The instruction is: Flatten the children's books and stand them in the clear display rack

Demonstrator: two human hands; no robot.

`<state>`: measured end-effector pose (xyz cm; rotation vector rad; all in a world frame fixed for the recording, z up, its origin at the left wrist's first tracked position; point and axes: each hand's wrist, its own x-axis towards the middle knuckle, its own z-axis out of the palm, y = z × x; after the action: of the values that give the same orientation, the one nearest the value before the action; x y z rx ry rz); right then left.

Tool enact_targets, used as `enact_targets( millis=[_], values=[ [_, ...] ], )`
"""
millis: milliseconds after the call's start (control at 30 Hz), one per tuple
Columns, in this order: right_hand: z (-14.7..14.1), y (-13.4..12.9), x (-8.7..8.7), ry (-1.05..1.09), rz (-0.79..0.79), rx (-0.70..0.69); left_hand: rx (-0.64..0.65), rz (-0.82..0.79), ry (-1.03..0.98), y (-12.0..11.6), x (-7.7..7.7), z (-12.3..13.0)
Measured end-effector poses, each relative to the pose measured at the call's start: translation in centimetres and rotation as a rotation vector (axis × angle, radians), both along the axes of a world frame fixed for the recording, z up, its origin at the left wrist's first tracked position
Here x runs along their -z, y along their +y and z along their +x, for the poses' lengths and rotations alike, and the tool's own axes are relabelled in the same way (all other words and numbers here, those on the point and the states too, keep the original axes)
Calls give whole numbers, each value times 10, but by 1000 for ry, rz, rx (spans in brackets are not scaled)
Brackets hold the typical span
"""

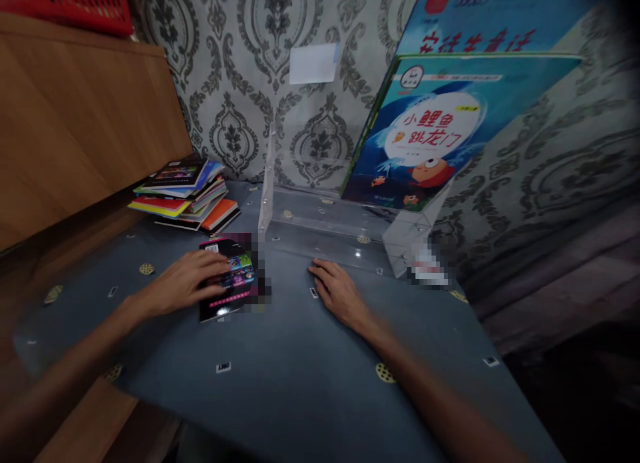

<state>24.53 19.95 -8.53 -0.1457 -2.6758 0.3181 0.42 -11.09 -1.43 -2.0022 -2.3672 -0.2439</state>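
Black book [241, 277] lies on the bench [300, 383] under the left hand [200, 279], grip open and flat, probably steadying it; right hand [340, 293] rests relaxed and empty, clear stand [320, 243] behind (props picture books [425, 143] upright, I reckon), book pile [190, 199] back left

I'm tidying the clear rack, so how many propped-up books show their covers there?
2: a front book with an orange fish, at the right end of the clear rack, and a blue book behind it, rising above. More may be hidden behind.
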Motion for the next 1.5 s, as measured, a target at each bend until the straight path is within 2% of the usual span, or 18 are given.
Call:
enact_targets(
  millis=[100,200,267,467,567,700,867,1033,1133,1233,1300,1400,1500],
  values=[
    [0,-1,0,-10,4,16,-259,19,34,6,15,-30],
    [0,-2,-1,-25,6,22,-323,-67,-48,7,28,-49],
    [0,-2,-1,-29,3,19,-332,-82,-84,5,31,-54],
    [-1,-2,1,7,-76,0,-342,-102,-195,11,17,-53],
    [-2,-1,1,52,-166,-5,-375,-128,-181,16,8,-45],
    [-2,5,0,185,-398,56,-349,-166,-114,18,-3,-12],
    [-2,11,-2,302,-666,145,-279,-285,-154,26,-16,57],
    [10,20,-5,286,-771,98,-182,-366,-265,54,-21,116],
    [33,25,-10,215,-716,126,-113,-345,-321,70,-14,136],
    [60,23,-15,134,-527,174,-25,-322,-305,85,-6,150],
    [75,18,-16,89,-375,192,16,-331,-200,93,-10,160],
    [86,11,-15,29,-207,188,137,-268,-68,99,-35,185],
    [88,9,-12,1,-146,165,457,-116,-261,88,-71,217]
  ],
)
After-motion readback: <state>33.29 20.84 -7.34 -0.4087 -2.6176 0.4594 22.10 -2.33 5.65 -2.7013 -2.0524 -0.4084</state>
